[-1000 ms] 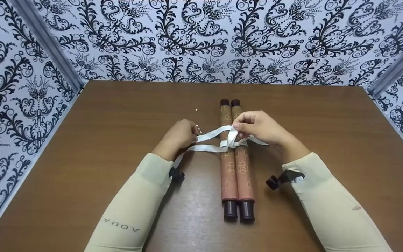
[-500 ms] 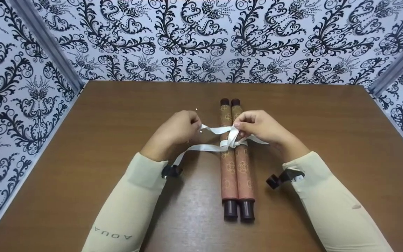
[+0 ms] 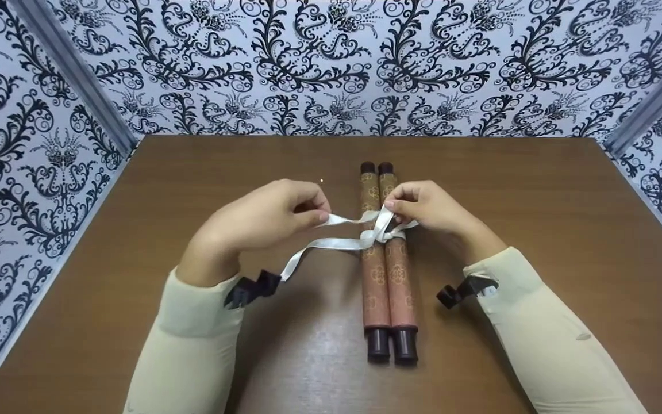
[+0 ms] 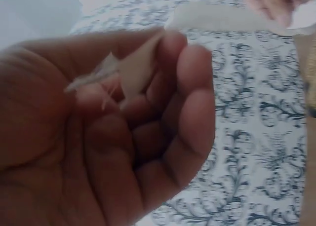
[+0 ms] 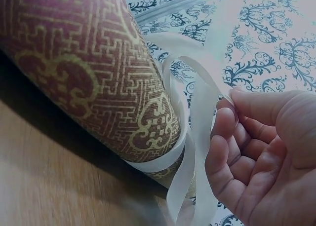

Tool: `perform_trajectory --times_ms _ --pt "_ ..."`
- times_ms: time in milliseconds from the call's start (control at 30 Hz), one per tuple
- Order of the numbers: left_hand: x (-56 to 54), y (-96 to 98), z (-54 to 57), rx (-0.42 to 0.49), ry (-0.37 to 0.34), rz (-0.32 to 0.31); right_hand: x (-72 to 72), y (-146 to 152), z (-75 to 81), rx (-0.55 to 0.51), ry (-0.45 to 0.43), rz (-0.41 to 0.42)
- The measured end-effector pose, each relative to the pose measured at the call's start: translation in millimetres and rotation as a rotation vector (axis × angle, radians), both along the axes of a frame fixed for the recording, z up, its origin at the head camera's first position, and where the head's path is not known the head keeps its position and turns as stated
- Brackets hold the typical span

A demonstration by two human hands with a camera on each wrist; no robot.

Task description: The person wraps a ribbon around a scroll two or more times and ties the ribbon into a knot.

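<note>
Two rolled scrolls (image 3: 377, 293) with dark end caps and a gold pattern on reddish cloth lie side by side on the table. A white ribbon (image 3: 337, 244) goes round their middle and crosses itself there. My left hand (image 3: 268, 215) pinches one strand of it left of the rolls; in the left wrist view the ribbon's frayed end (image 4: 138, 68) pokes out inside the curled fingers. Above the rolls my right hand (image 3: 431, 207) pinches an upright loop of ribbon (image 5: 197, 107) between thumb and forefinger. A second strand trails left towards my left wrist.
The brown wooden table (image 3: 193, 172) meets a patterned wall (image 3: 331, 69) at the back. Black wrist-camera mounts (image 3: 256, 289) stick out near both cuffs. A tiny white speck (image 3: 322, 180) lies on the table beyond my left hand.
My left hand has turned at the wrist and its forearm has swung left, with the strand still held. That strand now looks twisted. My right hand has stayed almost in place with the loop.
</note>
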State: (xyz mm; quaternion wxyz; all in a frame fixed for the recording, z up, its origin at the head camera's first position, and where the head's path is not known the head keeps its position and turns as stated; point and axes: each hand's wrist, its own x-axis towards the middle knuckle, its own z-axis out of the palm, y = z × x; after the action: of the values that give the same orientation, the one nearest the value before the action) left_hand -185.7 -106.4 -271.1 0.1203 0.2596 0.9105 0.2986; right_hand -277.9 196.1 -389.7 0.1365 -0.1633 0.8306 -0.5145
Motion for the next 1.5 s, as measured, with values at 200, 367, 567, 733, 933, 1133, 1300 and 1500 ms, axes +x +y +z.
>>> perform_trajectory --times_ms 200,367,567,733,933,1133,1300,1500 --pt "25.2 0.9 14.6 -0.017 -0.02 -0.138 -0.7 0 0.3 0.002 -0.004 -0.01" --pt "38.0 12.4 14.5 -0.046 0.016 -0.298 -0.1 -1 0.9 -0.027 -0.027 -0.024" --pt "42.7 41.6 -0.5 -0.074 0.057 -0.508 0.7 -2 0.4 -0.055 -0.042 -0.048" --pt "45.6 77.7 -24.5 -0.087 0.013 -0.711 -0.2 -1 -0.3 -0.018 -0.014 -0.073" --pt "53.6 113.8 -51.0 -0.108 -0.048 -0.775 0.1 -1 1.1 -0.024 -0.019 -0.068" --pt "62.2 141.2 -77.0 -0.075 -0.064 -0.782 -0.7 0 0.5 -0.017 -0.024 -0.083" --pt "66.8 154.0 -94.4 -0.104 -0.103 -0.79 -1.1 1 -0.3 -0.028 -0.032 -0.094" --pt "68.0 161.4 -109.0 -0.095 -0.127 -0.788 -1.2 1 -0.3 -0.024 -0.029 -0.093"
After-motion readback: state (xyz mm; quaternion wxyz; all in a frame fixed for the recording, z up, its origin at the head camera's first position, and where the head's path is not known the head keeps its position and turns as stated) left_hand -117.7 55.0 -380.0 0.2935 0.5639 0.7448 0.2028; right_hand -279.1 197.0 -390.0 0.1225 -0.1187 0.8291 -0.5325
